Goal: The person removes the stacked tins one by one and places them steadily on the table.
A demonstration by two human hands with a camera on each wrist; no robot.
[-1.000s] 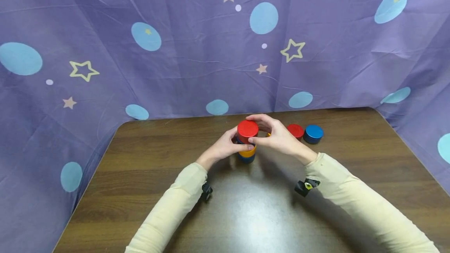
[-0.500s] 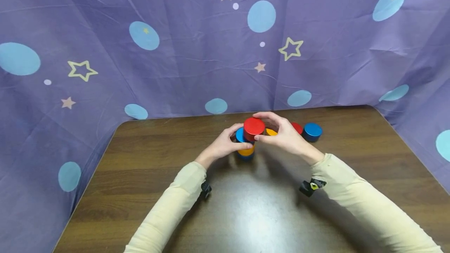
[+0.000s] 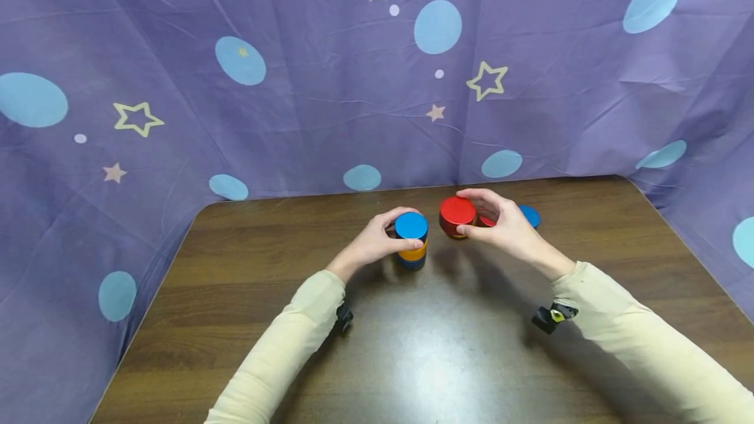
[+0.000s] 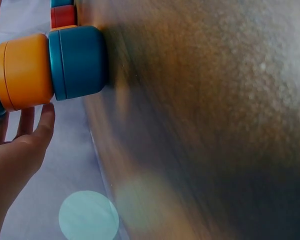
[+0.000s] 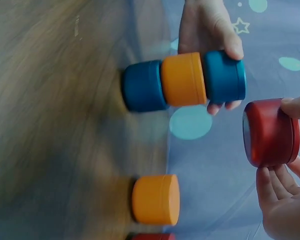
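Three small round lidded tins stand in a stack: a blue tin [image 3: 410, 225] on top, an orange tin [image 5: 182, 79] in the middle and another blue tin [image 5: 144, 86] at the bottom. My left hand [image 3: 372, 242] holds the stack near its top, thumb on the near side of the upper blue tin and fingers behind. To the right, my right hand [image 3: 505, 226] pinches a red tin [image 3: 457, 212] between thumb and fingers. That red tin is held up off the table, apart from the stack, as the right wrist view shows.
A loose orange tin [image 5: 154, 200] stands on the wooden table [image 3: 283, 228], mostly hidden in the head view. Beside it are a second red tin [image 3: 486, 222] and another blue tin [image 3: 529, 216], both partly covered by my right hand. A purple patterned cloth [image 3: 318, 84] hangs behind the table.
My right hand has lifted the red tin off the top of the stack and carried it right, uncovering the upper blue tin. My left hand has stayed at the stack.
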